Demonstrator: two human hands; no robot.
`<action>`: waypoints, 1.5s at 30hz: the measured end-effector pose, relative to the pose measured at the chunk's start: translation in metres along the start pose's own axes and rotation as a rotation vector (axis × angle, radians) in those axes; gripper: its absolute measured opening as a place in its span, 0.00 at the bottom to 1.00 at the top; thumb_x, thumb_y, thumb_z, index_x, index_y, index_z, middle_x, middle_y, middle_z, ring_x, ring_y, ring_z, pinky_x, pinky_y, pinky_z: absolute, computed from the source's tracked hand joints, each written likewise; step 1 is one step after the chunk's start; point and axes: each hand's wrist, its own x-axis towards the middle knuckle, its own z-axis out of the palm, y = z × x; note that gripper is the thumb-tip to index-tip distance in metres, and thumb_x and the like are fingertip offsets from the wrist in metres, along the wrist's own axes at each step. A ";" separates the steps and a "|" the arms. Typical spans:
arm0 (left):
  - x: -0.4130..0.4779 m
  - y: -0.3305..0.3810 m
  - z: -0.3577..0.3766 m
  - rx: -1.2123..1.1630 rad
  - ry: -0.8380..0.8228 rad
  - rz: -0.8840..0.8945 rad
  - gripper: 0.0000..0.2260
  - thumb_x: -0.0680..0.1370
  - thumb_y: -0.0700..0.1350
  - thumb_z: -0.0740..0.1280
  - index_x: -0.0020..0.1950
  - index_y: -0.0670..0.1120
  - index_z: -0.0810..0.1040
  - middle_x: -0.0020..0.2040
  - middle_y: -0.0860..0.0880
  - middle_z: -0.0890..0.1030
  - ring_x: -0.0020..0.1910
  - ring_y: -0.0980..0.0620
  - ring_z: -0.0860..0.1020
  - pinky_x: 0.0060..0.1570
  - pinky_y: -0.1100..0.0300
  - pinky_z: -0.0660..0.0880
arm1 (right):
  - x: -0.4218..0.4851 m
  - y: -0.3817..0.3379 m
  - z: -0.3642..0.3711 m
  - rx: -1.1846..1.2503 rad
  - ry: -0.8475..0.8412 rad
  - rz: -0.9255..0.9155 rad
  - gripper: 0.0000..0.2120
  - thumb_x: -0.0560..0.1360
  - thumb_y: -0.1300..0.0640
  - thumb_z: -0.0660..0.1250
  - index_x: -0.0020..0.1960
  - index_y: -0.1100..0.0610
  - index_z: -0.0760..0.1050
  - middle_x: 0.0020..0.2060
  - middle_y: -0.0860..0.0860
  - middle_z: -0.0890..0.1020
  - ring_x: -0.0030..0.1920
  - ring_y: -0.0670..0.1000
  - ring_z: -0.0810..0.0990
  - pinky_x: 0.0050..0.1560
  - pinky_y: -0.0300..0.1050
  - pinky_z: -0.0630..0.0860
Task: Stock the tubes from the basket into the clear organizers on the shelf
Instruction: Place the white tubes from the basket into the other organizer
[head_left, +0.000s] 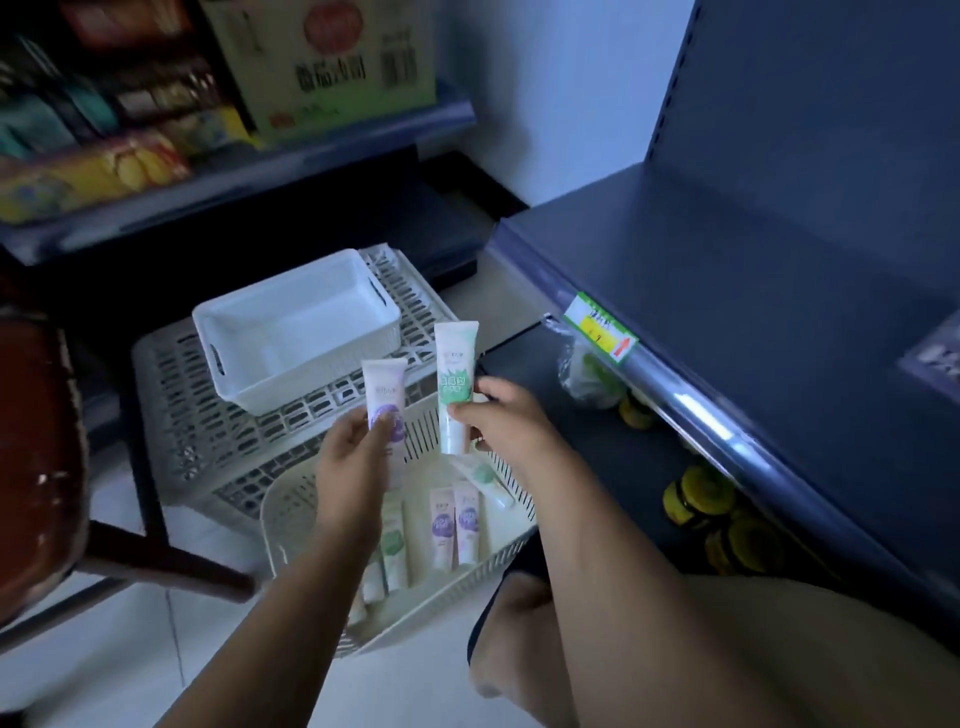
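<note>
Left fingers (358, 423) pinch the purple tube (385, 387), right fingers (491, 388) the green tube (455, 364).

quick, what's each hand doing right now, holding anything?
Left hand: grips a purple-labelled tube, held upright above the basket.
Right hand: pinches a green-labelled tube, also upright.

Just beyond the left hand's fingers (363, 421), a white bin (296, 332) is being borne by a slatted crate (171, 415). Far beyond and left of them, snack packets (93, 176) and a cardboard box (322, 67) are being displayed. Right of the right hand's fingers (491, 387), a price tag (597, 332) is being shown, and yellow-lidded jars (701, 496) are being stored below it. A brown stool (36, 441) is being kept far left.
</note>
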 end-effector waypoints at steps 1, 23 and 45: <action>-0.005 0.019 0.004 -0.045 -0.024 0.043 0.08 0.80 0.48 0.71 0.56 0.47 0.82 0.47 0.47 0.86 0.42 0.50 0.81 0.40 0.53 0.76 | -0.010 -0.022 -0.006 -0.034 -0.003 -0.058 0.13 0.72 0.57 0.74 0.56 0.52 0.82 0.48 0.48 0.87 0.47 0.50 0.85 0.46 0.45 0.79; -0.186 0.223 0.252 -0.280 -0.955 0.298 0.10 0.78 0.36 0.72 0.59 0.41 0.83 0.50 0.44 0.87 0.45 0.50 0.85 0.43 0.60 0.79 | -0.253 -0.132 -0.251 0.040 0.828 -0.614 0.09 0.76 0.64 0.71 0.52 0.53 0.82 0.47 0.48 0.88 0.46 0.48 0.86 0.45 0.45 0.80; -0.162 0.155 0.440 -0.058 -1.038 0.496 0.12 0.78 0.35 0.71 0.61 0.41 0.78 0.52 0.44 0.86 0.48 0.49 0.86 0.48 0.58 0.81 | -0.225 -0.072 -0.401 0.036 1.271 -0.603 0.11 0.74 0.65 0.72 0.54 0.56 0.79 0.39 0.47 0.82 0.43 0.50 0.84 0.47 0.48 0.82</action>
